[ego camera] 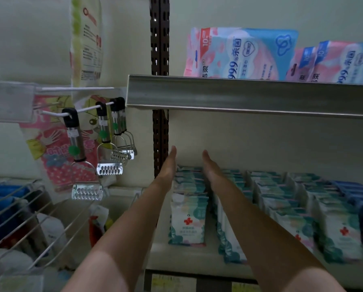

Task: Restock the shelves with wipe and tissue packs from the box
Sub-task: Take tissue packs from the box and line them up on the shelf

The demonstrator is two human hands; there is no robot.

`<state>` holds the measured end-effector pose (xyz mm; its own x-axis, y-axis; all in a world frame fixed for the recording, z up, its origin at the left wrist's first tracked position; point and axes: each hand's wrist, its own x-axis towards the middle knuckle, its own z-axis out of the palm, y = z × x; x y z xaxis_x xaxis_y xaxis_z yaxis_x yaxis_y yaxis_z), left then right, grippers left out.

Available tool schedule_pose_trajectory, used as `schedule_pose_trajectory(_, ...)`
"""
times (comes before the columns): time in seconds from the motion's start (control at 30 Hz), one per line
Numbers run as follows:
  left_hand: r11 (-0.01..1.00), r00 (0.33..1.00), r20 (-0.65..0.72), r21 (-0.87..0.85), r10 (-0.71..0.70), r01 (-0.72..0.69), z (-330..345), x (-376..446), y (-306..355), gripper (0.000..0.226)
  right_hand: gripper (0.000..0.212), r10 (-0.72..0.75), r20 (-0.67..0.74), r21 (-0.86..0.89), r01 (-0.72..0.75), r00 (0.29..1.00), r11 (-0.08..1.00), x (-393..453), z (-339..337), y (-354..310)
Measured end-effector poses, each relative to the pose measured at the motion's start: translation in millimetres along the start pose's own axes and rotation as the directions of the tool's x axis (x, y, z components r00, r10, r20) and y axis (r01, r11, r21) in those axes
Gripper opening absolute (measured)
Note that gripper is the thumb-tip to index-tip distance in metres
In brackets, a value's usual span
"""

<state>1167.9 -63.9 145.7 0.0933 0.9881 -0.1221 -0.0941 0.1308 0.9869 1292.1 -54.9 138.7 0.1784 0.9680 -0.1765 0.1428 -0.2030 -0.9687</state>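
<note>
**Both hands reaching into the leftmost row of wipe packs**

I see both bare arms stretched up from the bottom of the frame toward the centre, into the lower shelf (176, 258). My left hand (169, 163) has its fingers straight and together, edge-on to the camera, holding nothing that I can see. My right hand (210, 165) is the same: fingers straight, pointing toward the back wall, nothing pinched or gripped. The two palms face each other across the far end of the leftmost row of wipe packs (188, 220), one on each side of it; whether the palms actually touch the packs I cannot tell.

The wipe packs stand upright in rows running from front to back, white and teal with a red cross on the front. More rows (285, 205) of the same sit to the right, and at the right edge of the frame there is a dark blue stack (353, 192).

Across the middle runs the grey front rail of the upper shelf (250, 95). Above it, in the upper right, pink and blue packs (239, 53) stand leaning.

In the left half, metal graters (79, 152) hang from white hooks beside the brown slotted upright (160, 39). A wire basket (18, 209) fills the lower left.
</note>
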Motion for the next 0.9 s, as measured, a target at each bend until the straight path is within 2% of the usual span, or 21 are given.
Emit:
schedule_pose_trajectory(0.07,0.996,0.996,-0.043,0.036,0.080,-0.078,8.1,5.4,13.3,0.063,0.067,-0.058,-0.066,0.010,0.059,0.996,0.998,1.9,-10.8,-7.0)
schedule_pose_trajectory(0.17,0.992,0.990,0.061,-0.018,0.124,-0.123,25.8,1.6,33.9,0.059,0.059,-0.139,-0.098,0.023,0.142,0.985,0.990,1.8,-34.7,-15.3)
schedule_pose_trajectory(0.23,0.993,0.984,0.133,0.006,0.114,-0.116,41.2,2.6,31.8,0.062,0.058,-0.125,-0.101,0.021,0.127,0.987,0.992,-2.7,-53.4,-16.3)
schedule_pose_trajectory(0.43,0.992,0.972,0.233,0.126,-0.030,0.001,83.4,-9.6,13.2,0.069,0.083,0.046,-0.105,0.060,-0.040,0.993,0.997,-19.7,-91.5,7.1)
schedule_pose_trajectory(0.63,0.984,0.988,0.143,0.177,-0.049,0.023,110.9,-1.9,-0.9,0.068,0.092,0.108,-0.063,0.180,-0.096,0.992,0.979,-19.5,-111.8,28.2)
schedule_pose_trajectory(0.77,0.978,0.991,0.069,0.183,-0.111,0.097,121.0,0.5,-8.2,0.069,0.092,0.090,0.007,0.140,-0.090,0.996,0.986,-18.7,-116.5,25.5)
schedule_pose_trajectory(0.9,0.980,0.991,-0.025,0.150,-0.130,0.133,125.8,3.3,-11.6,0.068,0.106,0.079,0.025,0.110,-0.081,0.997,0.991,2.2,-124.8,36.1)
